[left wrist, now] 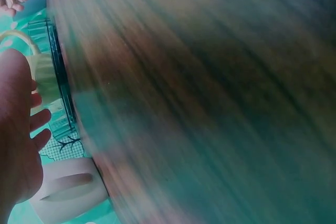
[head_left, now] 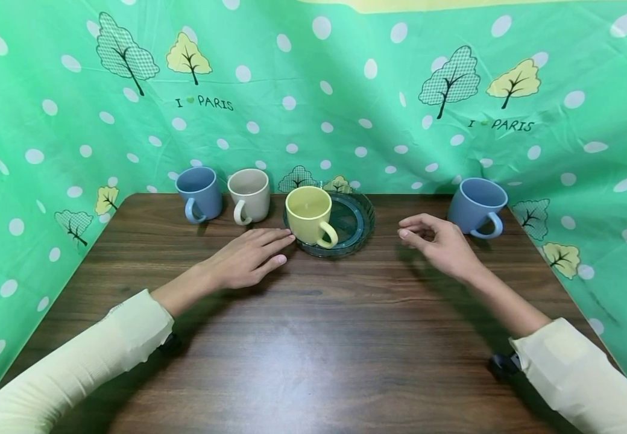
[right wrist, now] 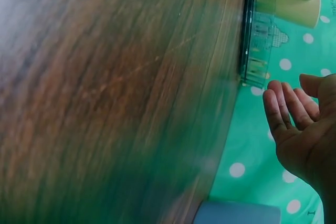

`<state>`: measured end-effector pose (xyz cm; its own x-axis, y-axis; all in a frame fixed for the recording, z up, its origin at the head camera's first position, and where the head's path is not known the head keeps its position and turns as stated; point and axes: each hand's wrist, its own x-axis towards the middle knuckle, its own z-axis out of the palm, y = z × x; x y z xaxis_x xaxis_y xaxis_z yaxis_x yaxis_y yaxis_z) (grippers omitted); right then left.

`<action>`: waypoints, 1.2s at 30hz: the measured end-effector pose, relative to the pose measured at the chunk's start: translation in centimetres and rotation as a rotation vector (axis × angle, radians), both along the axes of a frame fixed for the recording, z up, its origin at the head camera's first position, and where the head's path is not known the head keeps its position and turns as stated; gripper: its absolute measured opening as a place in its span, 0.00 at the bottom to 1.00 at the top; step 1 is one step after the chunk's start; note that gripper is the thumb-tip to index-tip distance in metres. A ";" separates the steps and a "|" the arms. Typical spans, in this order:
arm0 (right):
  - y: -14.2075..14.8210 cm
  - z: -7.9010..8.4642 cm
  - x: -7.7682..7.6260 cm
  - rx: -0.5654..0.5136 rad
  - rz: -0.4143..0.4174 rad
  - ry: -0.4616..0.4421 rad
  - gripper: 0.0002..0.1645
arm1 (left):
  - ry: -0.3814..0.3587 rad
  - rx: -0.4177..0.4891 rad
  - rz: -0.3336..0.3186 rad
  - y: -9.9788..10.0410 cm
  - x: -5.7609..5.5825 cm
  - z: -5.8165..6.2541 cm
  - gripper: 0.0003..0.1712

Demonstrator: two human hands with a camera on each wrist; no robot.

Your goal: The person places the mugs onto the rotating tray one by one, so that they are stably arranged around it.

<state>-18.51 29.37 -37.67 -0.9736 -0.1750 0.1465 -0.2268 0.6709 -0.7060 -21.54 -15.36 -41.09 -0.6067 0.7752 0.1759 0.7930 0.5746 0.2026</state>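
A yellow mug (head_left: 308, 218) stands on the left part of a dark glass plate (head_left: 354, 238), its handle turned toward the front right. My left hand (head_left: 248, 256) reaches in from the left, fingers stretched out, with the fingertips right at the plate's edge beside the mug. To the right of the plate, my right hand (head_left: 444, 244) hovers over the table with loosely bent fingers and nothing in its grasp. A blue mug (head_left: 476, 205) stands just behind and right of it. In the right wrist view the fingers (right wrist: 286, 106) show apart from the plate's rim.
Another blue mug (head_left: 199, 190) and a white mug (head_left: 251, 196) stand side by side at the back left of the brown wooden table (head_left: 292, 361). A green dotted cloth (head_left: 313, 114) with printed trees hangs behind and along both sides.
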 end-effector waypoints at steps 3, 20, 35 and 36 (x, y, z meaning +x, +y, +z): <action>0.4 0.1 0.1 -0.002 -0.007 0.000 0.19 | 0.003 -0.010 0.007 0.1 0.1 0.0 0.32; 3.3 0.3 0.9 0.015 -0.071 0.037 0.21 | -0.007 -0.026 0.045 0.1 0.0 0.0 0.34; 6.4 0.4 1.3 -0.030 -0.141 0.100 0.17 | -0.011 -0.042 0.064 0.0 0.1 -0.2 0.35; 6.5 0.4 1.3 -0.034 -0.144 0.101 0.17 | -0.011 -0.042 0.064 0.0 0.0 -0.3 0.35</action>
<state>-17.19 35.89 -37.27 -0.9684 -0.0279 0.2480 -0.2007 0.6774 -0.7076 -21.49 -15.38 -41.35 -0.6567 0.7416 0.1369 0.7524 0.6320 0.1855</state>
